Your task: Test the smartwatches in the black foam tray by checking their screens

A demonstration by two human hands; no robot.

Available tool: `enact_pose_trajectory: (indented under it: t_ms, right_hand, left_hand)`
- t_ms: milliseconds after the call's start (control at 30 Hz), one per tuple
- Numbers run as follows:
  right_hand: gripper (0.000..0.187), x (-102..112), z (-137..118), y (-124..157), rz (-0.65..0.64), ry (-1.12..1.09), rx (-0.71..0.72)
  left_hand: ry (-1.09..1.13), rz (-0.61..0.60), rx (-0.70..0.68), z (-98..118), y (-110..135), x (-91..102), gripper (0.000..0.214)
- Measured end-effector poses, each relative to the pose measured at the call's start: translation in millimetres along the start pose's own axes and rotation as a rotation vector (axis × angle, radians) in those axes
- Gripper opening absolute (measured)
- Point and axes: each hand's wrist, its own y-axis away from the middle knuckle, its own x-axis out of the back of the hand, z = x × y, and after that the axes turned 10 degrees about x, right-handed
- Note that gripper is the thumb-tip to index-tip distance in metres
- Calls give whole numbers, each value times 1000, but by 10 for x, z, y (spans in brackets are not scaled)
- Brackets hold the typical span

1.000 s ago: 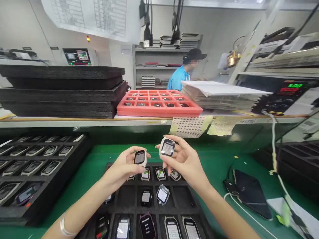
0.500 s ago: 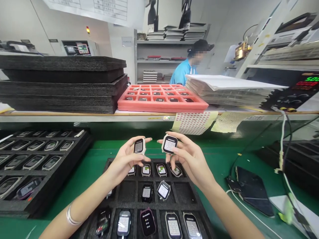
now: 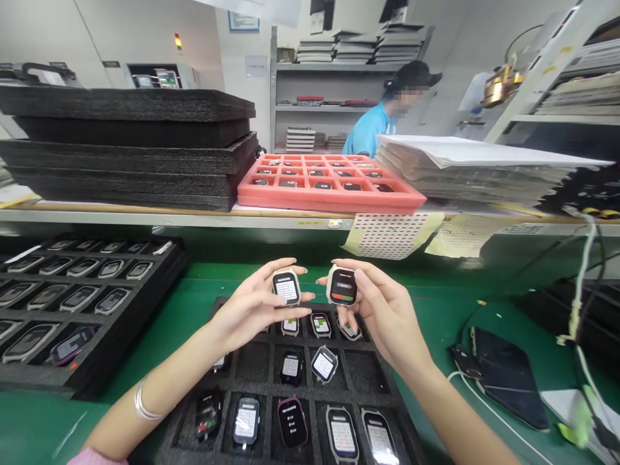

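Note:
My left hand (image 3: 259,303) grips a smartwatch case (image 3: 286,288) without a strap, its lit screen showing a white grid. In my right hand (image 3: 380,300) is another light-framed smartwatch (image 3: 343,286); its dark screen has a red and green bar along the bottom, and my thumb rests at its upper right edge. Both are held above a black foam tray (image 3: 252,363). Several watches sit in the tray's compartments, among them a purple-framed watch (image 3: 292,423) with a dark menu and a tilted silver watch (image 3: 324,365). My hands partly cover the tray's far row.
A second black tray of watches (image 3: 77,381) stands at left. On the shelf are stacked black foam (image 3: 126,161), a red foam tray (image 3: 329,203) and a paper stack (image 3: 465,152). A dark phone-like slab (image 3: 508,378) and cables lie at right. A person in blue (image 3: 371,129) is behind.
The right watch's screen has gone from a white grid to a dark page with a red-green bar. The left watch now faces me more, my left thumb at its screen. The view has shifted slightly.

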Motion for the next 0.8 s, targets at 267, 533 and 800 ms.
enact_pose_trajectory:
  t_ms: [267,533,800]
  right_hand:
    - [27,-15,-24,10,-23,14,-37]
    - [27,-39,-27,33,-39,6,-56]
    - [31,-40,-32,35,-44,-19,-57]
  left_hand:
    - [-202,91,-134,-28,-10,-43,29]
    - [-259,132,-150,-56,-7,-47,34]
    - [-87,4,-13,77,83,-85,32]
